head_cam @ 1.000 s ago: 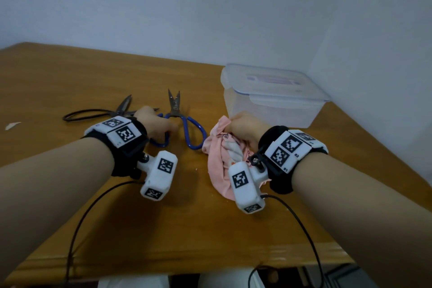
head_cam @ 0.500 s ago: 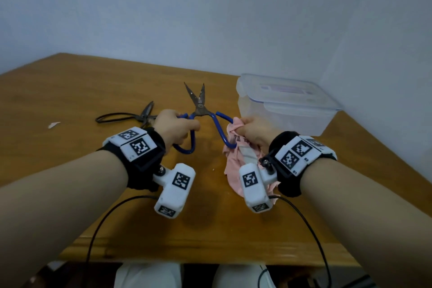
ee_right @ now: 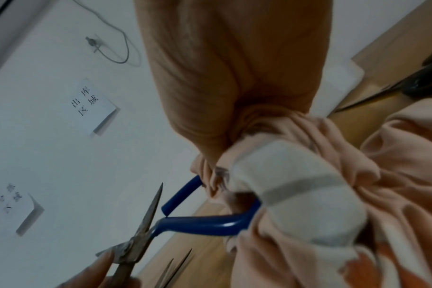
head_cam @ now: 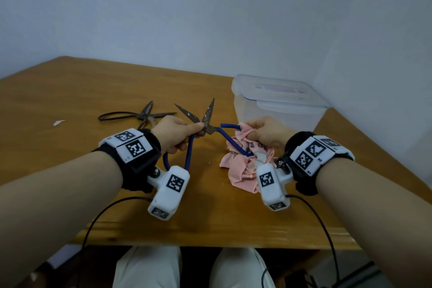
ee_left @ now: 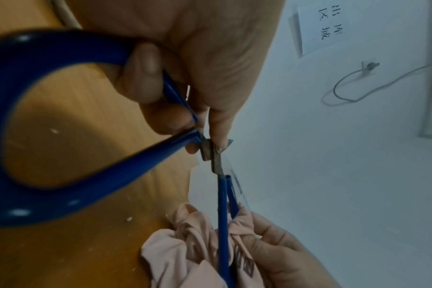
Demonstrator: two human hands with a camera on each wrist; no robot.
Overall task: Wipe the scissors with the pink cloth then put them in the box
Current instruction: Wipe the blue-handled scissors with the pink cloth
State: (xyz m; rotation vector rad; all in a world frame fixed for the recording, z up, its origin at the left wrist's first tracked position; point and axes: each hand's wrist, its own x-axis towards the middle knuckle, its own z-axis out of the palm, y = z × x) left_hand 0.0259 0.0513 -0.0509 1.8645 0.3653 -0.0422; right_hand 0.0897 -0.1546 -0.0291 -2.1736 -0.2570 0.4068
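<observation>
The blue-handled scissors (head_cam: pixel 205 121) are held off the table with their rusty blades spread apart and pointing up and away. My left hand (head_cam: pixel 177 133) grips one blue handle loop (ee_left: pixel 62 126) near the pivot, thumb on the joint. My right hand (head_cam: pixel 264 133) holds the bunched pink cloth (head_cam: pixel 240 166) wrapped over the other blue handle (ee_right: pixel 210 224). The cloth's lower part hangs down to the wooden table (head_cam: pixel 70 100). The clear plastic box (head_cam: pixel 280 105) stands just behind my right hand, its lid on.
A second pair of dark metal scissors (head_cam: pixel 142 114) lies on the table behind my left hand. A small white scrap (head_cam: pixel 58 122) lies at far left. Walls close in the table at the back and right. Cables hang from both wrists over the table's front edge.
My left hand lifted the blue scissors off the table and the blades spread wider. My right hand brought the pink cloth onto the right handle.
</observation>
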